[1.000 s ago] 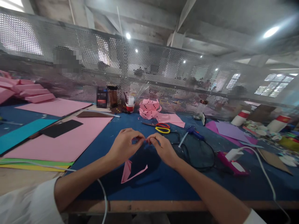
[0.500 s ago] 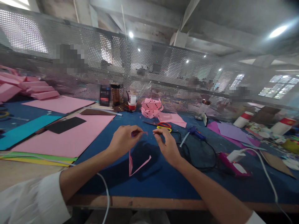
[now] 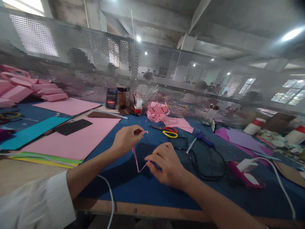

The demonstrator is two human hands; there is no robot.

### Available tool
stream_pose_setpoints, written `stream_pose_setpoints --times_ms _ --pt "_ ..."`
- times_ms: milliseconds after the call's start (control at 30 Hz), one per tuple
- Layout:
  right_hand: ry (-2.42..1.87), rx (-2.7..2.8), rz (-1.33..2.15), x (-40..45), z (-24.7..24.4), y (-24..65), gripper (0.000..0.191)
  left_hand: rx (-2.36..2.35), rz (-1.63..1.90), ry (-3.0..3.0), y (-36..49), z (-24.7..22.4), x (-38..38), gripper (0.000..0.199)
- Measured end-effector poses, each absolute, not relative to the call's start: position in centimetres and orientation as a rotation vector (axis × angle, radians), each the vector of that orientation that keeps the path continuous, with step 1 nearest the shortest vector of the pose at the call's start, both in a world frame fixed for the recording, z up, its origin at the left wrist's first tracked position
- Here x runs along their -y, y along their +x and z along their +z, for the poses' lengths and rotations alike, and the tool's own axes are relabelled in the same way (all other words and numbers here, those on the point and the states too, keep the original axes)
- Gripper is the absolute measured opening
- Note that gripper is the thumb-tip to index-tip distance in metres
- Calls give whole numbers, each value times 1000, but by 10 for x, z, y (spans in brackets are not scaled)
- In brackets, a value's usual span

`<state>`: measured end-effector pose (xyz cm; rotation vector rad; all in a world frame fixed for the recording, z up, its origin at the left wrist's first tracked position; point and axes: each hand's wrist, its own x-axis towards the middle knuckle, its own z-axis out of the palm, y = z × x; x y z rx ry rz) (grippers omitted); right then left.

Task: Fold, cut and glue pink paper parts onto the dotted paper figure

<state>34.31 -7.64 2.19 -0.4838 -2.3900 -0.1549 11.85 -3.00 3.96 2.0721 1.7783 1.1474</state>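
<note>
A narrow folded pink paper strip hangs over the blue table, bent to a sharp corner at its lowest point. My left hand pinches its upper part, and a short curled end sticks out past the fingertips. Lower and to the right, my right hand has thumb and forefinger closed at the strip's other end. Beyond my hands lie scissors with red and yellow handles. A pink paper piece with dark dots stands farther back, beside a flat pink sheet.
At right are a blue glue gun with a black cord, a magenta power strip and purple sheets. Pink sheets and a black piece lie left. A perforated metal screen runs behind the table.
My right hand has moved down from beside the left fingertips and has taken the strip's loose lower end. My left hand keeps its pinch. The view has shifted slightly.
</note>
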Motion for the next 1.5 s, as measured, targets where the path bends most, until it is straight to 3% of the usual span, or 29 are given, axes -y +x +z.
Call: stream_pose_setpoints --times_ms 133,433,833,1033,1367,1500 --pt "-459 2490 -202 77 19 341 20 -1762 1149 2045 116 39 27 18" --pt "-548 2560 -225 66 14 341 16 -1683 1193 1942 113 40 26 18" --pt "-791 2104 166 33 16 358 15 -1405 1223 1538 107 49 19 56" --pt "-867 1964 280 20 15 365 15 -1259 1263 1388 107 55 23 51" --pt "-958 1824 456 4 10 374 17 -1114 1256 1222 106 46 11 67" --pt "-987 1793 504 -1 8 376 18 -1084 1254 1232 106 45 13 59"
